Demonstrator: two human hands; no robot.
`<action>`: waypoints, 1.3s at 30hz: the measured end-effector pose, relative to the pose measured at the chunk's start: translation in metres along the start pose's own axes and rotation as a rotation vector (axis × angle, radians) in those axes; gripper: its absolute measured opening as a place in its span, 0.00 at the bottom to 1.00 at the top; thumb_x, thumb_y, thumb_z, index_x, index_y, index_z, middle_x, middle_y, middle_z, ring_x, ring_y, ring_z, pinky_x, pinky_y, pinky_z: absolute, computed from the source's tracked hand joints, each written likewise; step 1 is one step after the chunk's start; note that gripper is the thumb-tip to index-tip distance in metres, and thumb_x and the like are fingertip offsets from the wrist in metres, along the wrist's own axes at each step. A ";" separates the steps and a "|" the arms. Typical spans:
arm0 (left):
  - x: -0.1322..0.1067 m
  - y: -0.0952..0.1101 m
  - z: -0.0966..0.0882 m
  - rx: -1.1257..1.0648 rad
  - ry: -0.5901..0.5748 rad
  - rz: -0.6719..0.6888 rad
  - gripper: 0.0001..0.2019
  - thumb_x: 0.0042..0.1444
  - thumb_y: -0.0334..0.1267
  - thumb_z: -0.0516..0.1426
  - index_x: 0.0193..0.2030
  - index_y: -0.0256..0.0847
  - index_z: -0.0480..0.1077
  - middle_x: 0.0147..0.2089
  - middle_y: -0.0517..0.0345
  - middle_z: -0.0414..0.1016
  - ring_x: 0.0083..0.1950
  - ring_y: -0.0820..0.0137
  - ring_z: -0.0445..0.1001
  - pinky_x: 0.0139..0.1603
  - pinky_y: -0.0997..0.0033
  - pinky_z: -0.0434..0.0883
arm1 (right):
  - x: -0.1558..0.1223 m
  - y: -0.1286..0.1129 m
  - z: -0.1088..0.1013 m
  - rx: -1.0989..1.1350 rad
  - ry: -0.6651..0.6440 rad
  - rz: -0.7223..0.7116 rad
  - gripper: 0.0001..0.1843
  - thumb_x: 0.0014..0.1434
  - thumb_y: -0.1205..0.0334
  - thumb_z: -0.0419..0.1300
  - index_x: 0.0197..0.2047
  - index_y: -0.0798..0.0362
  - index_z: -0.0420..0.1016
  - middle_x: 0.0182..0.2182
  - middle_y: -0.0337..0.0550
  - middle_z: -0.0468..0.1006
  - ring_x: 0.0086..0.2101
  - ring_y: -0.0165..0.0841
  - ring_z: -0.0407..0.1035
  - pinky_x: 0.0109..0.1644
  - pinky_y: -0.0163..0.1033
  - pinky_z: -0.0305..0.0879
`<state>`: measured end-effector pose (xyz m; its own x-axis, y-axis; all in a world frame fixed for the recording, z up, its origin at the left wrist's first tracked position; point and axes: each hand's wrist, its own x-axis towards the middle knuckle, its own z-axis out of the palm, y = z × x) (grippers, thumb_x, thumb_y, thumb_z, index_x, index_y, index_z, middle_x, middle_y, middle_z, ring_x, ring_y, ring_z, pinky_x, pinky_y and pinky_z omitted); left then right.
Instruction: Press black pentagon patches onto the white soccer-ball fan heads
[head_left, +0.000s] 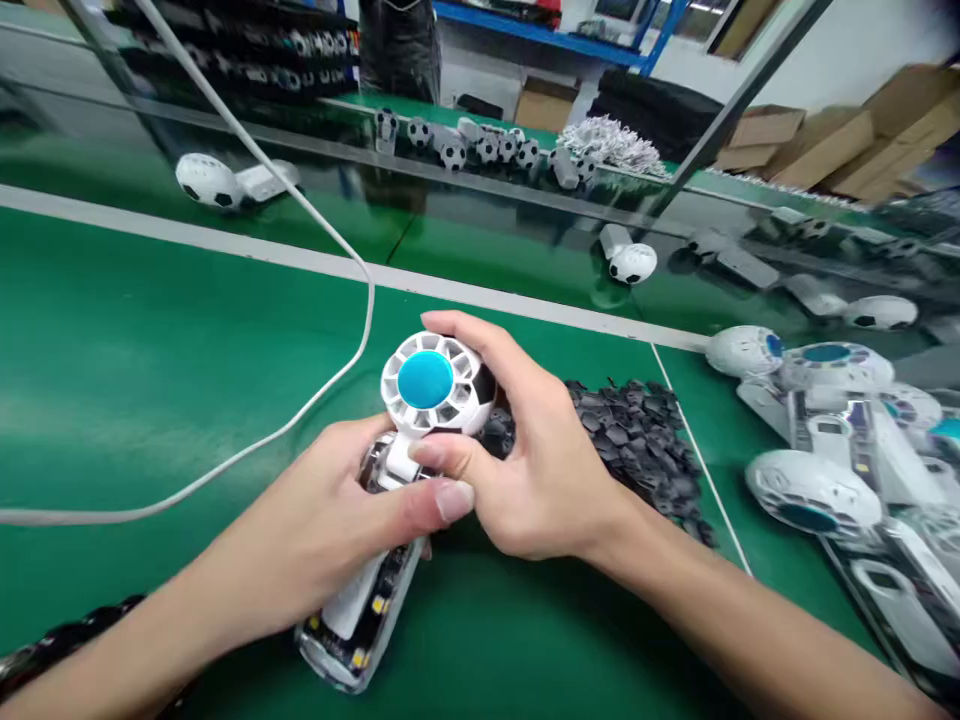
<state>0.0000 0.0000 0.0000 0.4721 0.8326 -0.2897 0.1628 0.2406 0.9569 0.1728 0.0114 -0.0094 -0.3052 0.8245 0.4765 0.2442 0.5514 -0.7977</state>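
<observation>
Over the middle of the green desk [187,340], the left hand's [341,540] grip is clasping the soccer-ball mini fan's [400,460] clear handle [390,580], seemingly steadying it, while the right hand's [551,460] is cupping the fan head [425,380], probably preventing swivelling.

An assembly workshop: green workbench [150,360], heap of black parts [634,440], many white units [814,490], cardboard boxes [840,145].

A green tabletop [150,400] spreads under the fingers [480,335], its surface faintly glossy with reflected light. Well beyond them stand a blue metal shelf [540,36] and, to their right, a white wall [847,50] and a window [697,20]. Dark racking [240,45] stands beyond, to their left.
</observation>
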 end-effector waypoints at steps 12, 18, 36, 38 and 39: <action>0.002 -0.008 -0.001 -0.440 -0.036 -0.209 0.26 0.56 0.63 0.62 0.44 0.39 0.77 0.33 0.47 0.79 0.36 0.54 0.81 0.38 0.60 0.80 | 0.026 0.012 -0.045 -0.002 -0.102 0.191 0.20 0.70 0.51 0.53 0.60 0.50 0.70 0.50 0.41 0.80 0.46 0.35 0.76 0.49 0.40 0.73; 0.015 -0.004 -0.001 -0.421 0.090 -0.180 0.25 0.56 0.57 0.63 0.52 0.40 0.75 0.35 0.47 0.79 0.42 0.49 0.81 0.42 0.54 0.81 | 0.022 0.057 -0.072 -0.509 -0.272 0.437 0.04 0.62 0.64 0.64 0.35 0.53 0.80 0.33 0.43 0.81 0.34 0.36 0.72 0.39 0.40 0.63; 0.004 -0.012 -0.002 -0.479 0.081 -0.267 0.26 0.53 0.50 0.70 0.55 0.45 0.70 0.37 0.54 0.79 0.28 0.68 0.76 0.27 0.76 0.77 | 0.022 0.012 -0.042 0.322 -0.008 0.454 0.10 0.56 0.66 0.70 0.42 0.56 0.81 0.29 0.37 0.80 0.26 0.26 0.73 0.31 0.31 0.72; 0.004 -0.013 -0.001 -0.475 0.069 -0.267 0.26 0.54 0.49 0.69 0.55 0.46 0.68 0.37 0.55 0.78 0.29 0.68 0.76 0.28 0.76 0.77 | 0.021 0.009 -0.039 0.325 0.021 0.430 0.14 0.54 0.70 0.71 0.45 0.55 0.78 0.27 0.34 0.79 0.27 0.26 0.74 0.32 0.30 0.72; 0.004 -0.014 -0.002 -0.476 0.065 -0.266 0.25 0.55 0.49 0.69 0.56 0.46 0.68 0.38 0.55 0.78 0.29 0.69 0.76 0.29 0.76 0.77 | 0.020 0.007 -0.038 0.330 0.021 0.417 0.14 0.54 0.71 0.70 0.44 0.55 0.77 0.26 0.34 0.79 0.27 0.26 0.74 0.32 0.30 0.72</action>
<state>-0.0017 0.0011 -0.0143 0.4111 0.7380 -0.5352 -0.1481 0.6333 0.7596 0.2034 0.0368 0.0086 -0.2245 0.9695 0.0982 0.0373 0.1093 -0.9933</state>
